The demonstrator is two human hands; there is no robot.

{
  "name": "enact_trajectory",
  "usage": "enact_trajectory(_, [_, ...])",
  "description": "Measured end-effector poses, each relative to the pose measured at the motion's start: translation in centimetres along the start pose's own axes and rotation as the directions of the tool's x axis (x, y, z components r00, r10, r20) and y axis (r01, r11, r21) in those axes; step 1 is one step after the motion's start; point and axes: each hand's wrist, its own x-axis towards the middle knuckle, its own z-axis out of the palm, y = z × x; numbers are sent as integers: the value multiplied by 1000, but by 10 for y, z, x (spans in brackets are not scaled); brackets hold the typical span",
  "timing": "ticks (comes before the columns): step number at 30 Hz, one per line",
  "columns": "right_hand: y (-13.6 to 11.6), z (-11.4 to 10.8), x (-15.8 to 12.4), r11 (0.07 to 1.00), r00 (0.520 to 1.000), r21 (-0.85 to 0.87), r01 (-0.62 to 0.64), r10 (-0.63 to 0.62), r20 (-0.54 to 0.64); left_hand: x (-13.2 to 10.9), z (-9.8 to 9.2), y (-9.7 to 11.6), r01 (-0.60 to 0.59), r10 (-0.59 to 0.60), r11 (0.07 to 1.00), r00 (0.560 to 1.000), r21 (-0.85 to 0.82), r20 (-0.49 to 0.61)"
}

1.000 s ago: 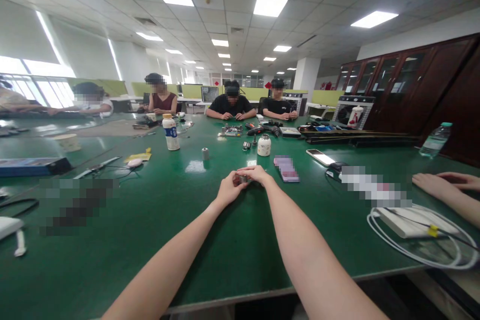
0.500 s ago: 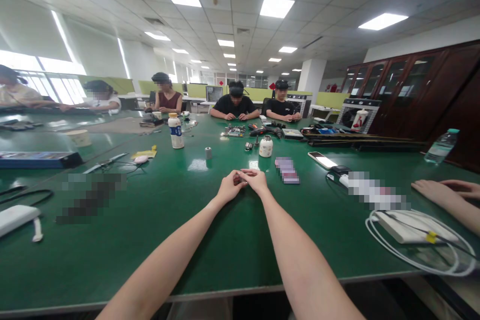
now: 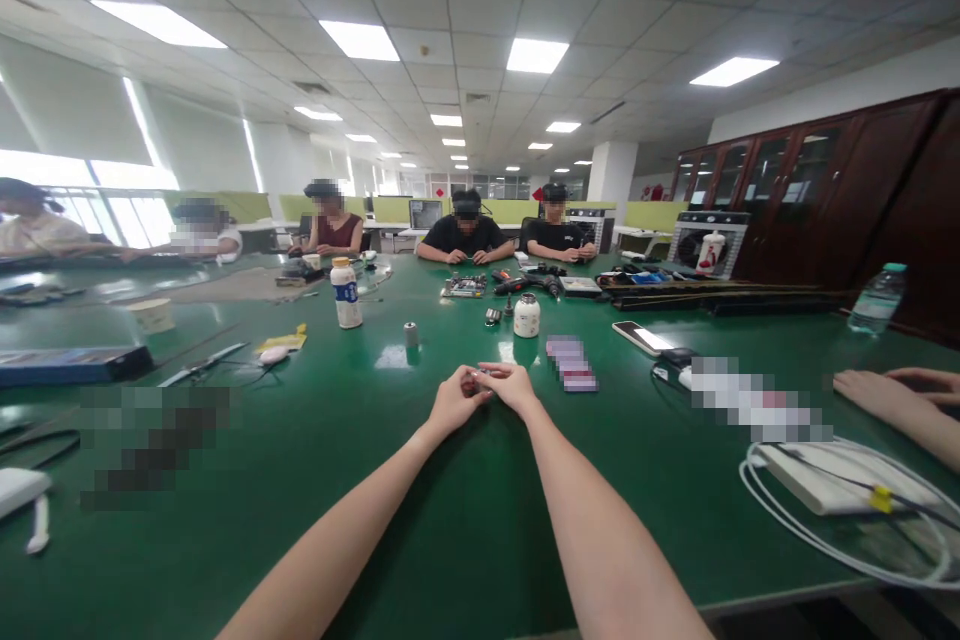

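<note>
Over the green tabletop (image 3: 390, 540), my left hand (image 3: 456, 402) and my right hand (image 3: 511, 388) meet at the fingertips. Their fingers are closed around something small, mostly covered; I see only a reddish, shiny glint and cannot make out what it is. Beyond the hands stands a small grey cylinder (image 3: 411, 333), a little to the left. A white rounded jar (image 3: 527, 318) with a dark top stands behind my right hand. Just right of that hand lies a flat purple item (image 3: 571, 365), blurred by pixelation.
A white bottle (image 3: 346, 298) with an orange cap stands left of centre. Farther back lie a circuit board (image 3: 465, 287) and a power drill (image 3: 541, 284). On the right are a phone (image 3: 642, 338), a white flat box (image 3: 847, 478) with cables, and another person's hands (image 3: 885, 392).
The view has tipped upward a little, so the table and everything on it sit lower. My hands stay together at the same spot, with the fingers shifted only slightly.
</note>
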Motion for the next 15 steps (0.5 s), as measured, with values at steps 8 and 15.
enact_trajectory(8, [11, 6, 10, 986, 999, 159, -50, 46, 29, -1, -9, -8, -70, 66, 997, 994, 36, 89])
enact_trajectory(15, [-2, -2, 9, 968, 984, 219, -127, 94, 154, -3, -6, 1, -39, 31, 994, 996, 99, 78])
